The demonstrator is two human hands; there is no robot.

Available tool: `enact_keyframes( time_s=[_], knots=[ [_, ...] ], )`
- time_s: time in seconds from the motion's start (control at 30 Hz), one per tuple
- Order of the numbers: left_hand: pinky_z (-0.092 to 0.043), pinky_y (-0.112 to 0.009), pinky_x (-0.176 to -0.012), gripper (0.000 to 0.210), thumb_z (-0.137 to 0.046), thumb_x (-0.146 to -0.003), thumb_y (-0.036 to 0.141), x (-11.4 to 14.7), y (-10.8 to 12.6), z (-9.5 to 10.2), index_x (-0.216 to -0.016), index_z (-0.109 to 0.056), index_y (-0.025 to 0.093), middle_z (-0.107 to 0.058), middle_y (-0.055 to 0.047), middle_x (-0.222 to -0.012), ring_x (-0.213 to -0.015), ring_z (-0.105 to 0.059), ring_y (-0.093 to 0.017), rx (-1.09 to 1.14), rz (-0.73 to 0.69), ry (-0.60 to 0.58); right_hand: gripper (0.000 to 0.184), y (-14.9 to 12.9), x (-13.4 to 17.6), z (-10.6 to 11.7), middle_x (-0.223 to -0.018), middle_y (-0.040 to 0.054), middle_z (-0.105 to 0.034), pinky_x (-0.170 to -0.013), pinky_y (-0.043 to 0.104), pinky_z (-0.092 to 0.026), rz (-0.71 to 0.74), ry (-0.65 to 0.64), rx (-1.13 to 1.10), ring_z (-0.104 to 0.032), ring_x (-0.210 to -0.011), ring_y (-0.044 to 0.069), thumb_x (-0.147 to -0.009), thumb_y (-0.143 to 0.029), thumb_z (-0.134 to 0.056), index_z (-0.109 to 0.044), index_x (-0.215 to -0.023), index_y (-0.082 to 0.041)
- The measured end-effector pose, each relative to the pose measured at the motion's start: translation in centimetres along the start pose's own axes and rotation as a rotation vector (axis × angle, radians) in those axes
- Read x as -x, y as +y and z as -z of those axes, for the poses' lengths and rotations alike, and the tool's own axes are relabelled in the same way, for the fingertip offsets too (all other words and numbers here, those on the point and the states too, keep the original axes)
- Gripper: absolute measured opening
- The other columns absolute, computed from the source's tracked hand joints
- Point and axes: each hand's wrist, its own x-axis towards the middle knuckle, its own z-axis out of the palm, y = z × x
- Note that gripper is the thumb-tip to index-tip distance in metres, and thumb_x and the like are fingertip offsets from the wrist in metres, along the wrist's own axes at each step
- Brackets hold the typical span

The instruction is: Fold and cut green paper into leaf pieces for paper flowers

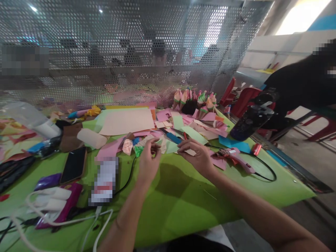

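Observation:
My left hand (pixel 150 159) is raised over the green table, its fingers curled in toward the thumb. My right hand (pixel 196 155) faces it, fingers bent leftward with the thumb beneath. Whatever either hand may pinch is too small and blurred to make out. Just beyond them lie a pale green paper piece (pixel 171 147) and a blue-handled cutting tool (pixel 173 138). Beside my left hand are a crumpled green wrapper (pixel 138 151) and a crumpled pale pink piece (pixel 127 147). A pink glue gun (pixel 240 161) lies to the right of my right hand.
Paper ice-cream cones (pixel 194 99) stand at the back by a perforated metal screen (pixel 126 45). Large cream paper (pixel 128 120), a phone (pixel 74 165), a power strip (pixel 103 182), cables and a dark bottle (pixel 250 120) lie around. A person in black (pixel 301 80) is at the right.

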Motion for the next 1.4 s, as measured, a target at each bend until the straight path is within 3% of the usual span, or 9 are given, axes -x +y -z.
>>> enact_keyframes(
  time_s=[0.17, 0.33, 0.5, 0.63, 0.83, 0.97, 1.03, 1.23, 1.4],
  knots=[
    [-0.049, -0.029, -0.069, 0.041, -0.056, -0.085, 0.041, -0.1, 0.4, -0.2, -0.122, -0.052, 0.022, -0.060, 0.001, -0.078, -0.069, -0.064, -0.015, 0.357, 0.304, -0.188, 0.011, -0.2, 0.0, 0.0, -0.088, 0.0070, -0.072, -0.077, 0.036, -0.054, 0.029, -0.039, -0.015, -0.068, -0.085, 0.022, -0.085, -0.029, -0.066, -0.070, -0.076, -0.024],
    [-0.045, -0.024, -0.061, 0.056, -0.071, -0.067, 0.031, -0.2, 0.5, -0.4, -0.119, -0.054, 0.019, -0.055, 0.005, -0.074, -0.063, -0.059, -0.011, 0.442, 0.388, -0.164, 0.009, 0.1, 0.2, -0.2, -0.088, 0.0070, -0.071, -0.076, 0.034, -0.054, 0.072, -0.189, 0.020, -0.068, -0.085, 0.021, -0.088, -0.027, -0.063, -0.069, -0.083, -0.024],
    [-0.039, -0.022, -0.054, 0.044, -0.064, -0.067, 0.025, -0.4, 0.1, 0.2, -0.110, -0.062, 0.018, -0.047, 0.007, -0.063, -0.054, -0.047, -0.009, 0.336, 0.377, -0.233, 0.011, -0.1, 0.6, -0.7, -0.091, 0.0071, -0.071, -0.074, 0.030, -0.051, 0.179, -0.415, 0.091, -0.067, -0.086, 0.019, -0.090, -0.020, -0.059, -0.070, -0.092, -0.023],
    [-0.040, -0.024, -0.057, 0.027, -0.058, -0.070, 0.024, -0.4, -0.5, 0.2, -0.094, -0.069, 0.016, -0.058, 0.003, -0.065, -0.057, -0.051, -0.012, 0.090, 0.376, -0.361, 0.018, -0.2, 0.2, -0.2, -0.092, 0.0052, -0.071, -0.072, 0.027, -0.048, 0.137, -0.564, 0.151, -0.066, -0.084, 0.019, -0.083, -0.033, -0.071, -0.070, -0.097, -0.022],
    [-0.045, -0.026, -0.077, 0.022, -0.056, -0.079, 0.018, -0.1, -0.4, -0.1, -0.094, -0.071, 0.021, -0.074, -0.002, -0.094, -0.088, -0.066, -0.019, -0.337, 0.258, -0.532, 0.024, 2.4, -2.4, 3.3, -0.107, 0.0104, -0.071, -0.081, 0.032, -0.047, -0.197, -0.223, 0.700, -0.066, -0.097, 0.025, -0.091, -0.032, -0.058, -0.067, -0.110, -0.020],
    [-0.043, -0.026, -0.075, 0.027, -0.059, -0.081, 0.019, 0.1, 0.2, 0.2, -0.105, -0.069, 0.024, -0.073, -0.003, -0.101, -0.091, -0.065, -0.020, -0.588, 0.221, -0.548, 0.047, 3.9, -3.1, 4.9, -0.109, 0.0157, -0.071, -0.085, 0.037, -0.045, -0.409, -0.296, 1.058, -0.065, -0.103, 0.030, -0.086, -0.038, -0.062, -0.058, -0.128, -0.017],
    [-0.041, -0.026, -0.072, 0.030, -0.060, -0.081, 0.022, 0.1, 0.6, 0.4, -0.110, -0.067, 0.024, -0.073, -0.003, -0.099, -0.089, -0.066, -0.020, -0.659, 0.215, -0.574, 0.044, 4.2, -3.2, 5.0, -0.100, 0.0149, -0.074, -0.084, 0.036, -0.045, -0.458, -0.330, 1.101, -0.067, -0.097, 0.029, -0.085, -0.034, -0.062, -0.061, -0.125, -0.016],
    [-0.039, -0.027, -0.068, 0.031, -0.063, -0.080, 0.025, 0.0, 1.2, 0.7, -0.111, -0.067, 0.025, -0.073, -0.003, -0.094, -0.088, -0.065, -0.021, -0.747, 0.198, -0.599, 0.037, 4.0, -3.5, 5.6, -0.106, 0.0107, -0.075, -0.081, 0.032, -0.047, -0.471, -0.173, 1.129, -0.068, -0.099, 0.026, -0.093, -0.019, -0.042, -0.068, -0.119, -0.022],
    [-0.038, -0.028, -0.067, 0.035, -0.062, -0.080, 0.026, -0.1, 1.2, 0.8, -0.115, -0.065, 0.024, -0.071, -0.002, -0.090, -0.084, -0.065, -0.021, -0.764, 0.155, -0.634, 0.038, 2.8, -4.3, 5.8, -0.115, 0.0070, -0.073, -0.088, 0.029, -0.046, -0.204, 0.126, 0.986, -0.067, -0.102, 0.022, -0.098, -0.024, -0.038, -0.066, -0.125, -0.022]
  ],
)
